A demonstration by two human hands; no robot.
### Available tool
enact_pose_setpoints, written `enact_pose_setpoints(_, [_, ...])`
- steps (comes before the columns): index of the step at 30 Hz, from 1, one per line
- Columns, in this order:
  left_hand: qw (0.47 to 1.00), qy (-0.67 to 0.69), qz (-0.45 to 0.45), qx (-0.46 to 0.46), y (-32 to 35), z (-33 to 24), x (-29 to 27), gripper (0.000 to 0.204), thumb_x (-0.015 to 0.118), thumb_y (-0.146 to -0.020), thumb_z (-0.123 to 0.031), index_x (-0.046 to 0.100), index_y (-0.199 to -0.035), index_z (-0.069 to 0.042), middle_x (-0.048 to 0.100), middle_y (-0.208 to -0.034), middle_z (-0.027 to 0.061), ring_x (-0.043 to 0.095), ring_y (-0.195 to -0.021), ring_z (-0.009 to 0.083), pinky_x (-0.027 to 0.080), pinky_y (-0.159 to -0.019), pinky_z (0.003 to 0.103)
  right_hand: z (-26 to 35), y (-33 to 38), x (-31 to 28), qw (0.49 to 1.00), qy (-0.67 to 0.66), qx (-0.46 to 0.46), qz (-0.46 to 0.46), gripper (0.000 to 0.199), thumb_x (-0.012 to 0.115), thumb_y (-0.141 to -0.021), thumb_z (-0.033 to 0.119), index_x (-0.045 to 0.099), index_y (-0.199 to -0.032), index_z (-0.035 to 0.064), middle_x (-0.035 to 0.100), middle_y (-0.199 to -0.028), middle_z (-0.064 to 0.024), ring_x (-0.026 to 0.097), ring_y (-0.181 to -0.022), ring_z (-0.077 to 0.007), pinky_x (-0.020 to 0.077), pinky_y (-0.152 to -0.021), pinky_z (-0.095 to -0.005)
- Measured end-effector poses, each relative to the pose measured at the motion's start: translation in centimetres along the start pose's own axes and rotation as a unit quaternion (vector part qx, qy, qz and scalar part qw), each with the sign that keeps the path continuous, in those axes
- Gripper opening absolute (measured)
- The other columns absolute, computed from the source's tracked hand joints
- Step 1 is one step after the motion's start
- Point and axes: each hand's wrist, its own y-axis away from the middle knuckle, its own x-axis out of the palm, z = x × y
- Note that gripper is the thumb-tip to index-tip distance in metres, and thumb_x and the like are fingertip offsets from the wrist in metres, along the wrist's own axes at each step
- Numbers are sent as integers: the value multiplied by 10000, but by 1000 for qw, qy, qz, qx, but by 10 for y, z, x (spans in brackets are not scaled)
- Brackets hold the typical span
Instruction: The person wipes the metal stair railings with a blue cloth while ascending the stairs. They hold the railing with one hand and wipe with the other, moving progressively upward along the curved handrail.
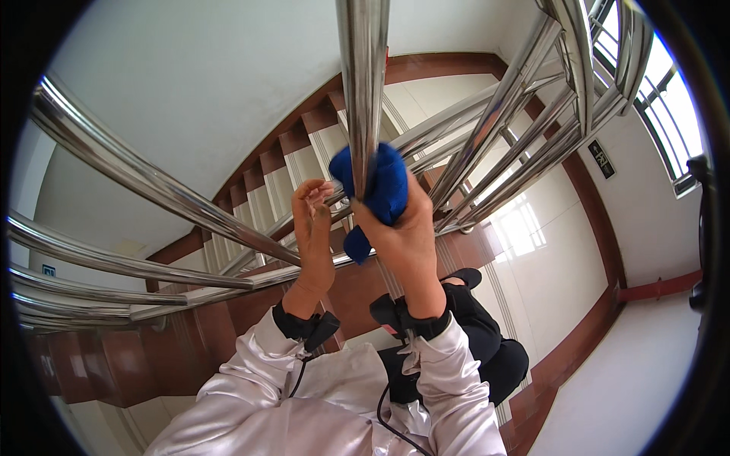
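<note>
R hand, nearer, grips blue cloth astride steel rail; L hand, approx. half-open & empty, just L of rail

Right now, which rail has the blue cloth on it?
The rail at the picture's top middle: the right hand holds the cloth against it. The other rails have none.

Two hands, one blue cloth, two black wristbands, one window
</note>
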Motion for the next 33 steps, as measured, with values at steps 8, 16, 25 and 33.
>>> enact_pose_setpoints(8, [999, 14, 2, -36, 0, 0, 4, 489, 455, -1054, -471, 483, -1297, -47, 580, -1206, 94, 569, -1131, 186, 399, -1067, 370, -33, 31, 18, 977, 202, -36, -56, 497, 741, -778, 81, 532, -1215, -29, 621, -1075, -228, 619, -968, -450, 520, -804, -464])
enact_pose_setpoints(16, [998, -10, 6, -62, 2, 1, -4, 468, 460, -1051, -444, 521, -1263, -31, 617, -1156, 108, 597, -1090, 201, 425, -1052, 379, -16, 39, -19, 979, 205, -6, -21, 407, 679, -796, -14, 572, -1189, -16, 638, -1041, -207, 626, -931, -424, 515, -793, -443])
enact_pose_setpoints(25, [998, 9, 19, -66, -3, -5, -3, 530, 418, -1062, -480, 532, -1292, -16, 658, -1126, 120, 622, -1083, 202, 435, -1037, 381, -18, 64, 26, 998, 58, -28, 25, 707, 670, -823, -44, 361, -1457, 3, 338, -1471, -282, 391, -1323, -472, 361, -1090, -511])
enact_pose_setpoints(33, [994, 30, 46, -92, 3, -7, -8, 491, 443, -1075, -439, 534, -1313, -19, 613, -1097, 73, 576, -1050, 155, 421, -998, 317, -70, 37, 3, 985, 141, -100, 2, 532, 848, -768, 97, 609, -1239, 33, 663, -1150, -147, 672, -1017, -347, 538, -873, -393])
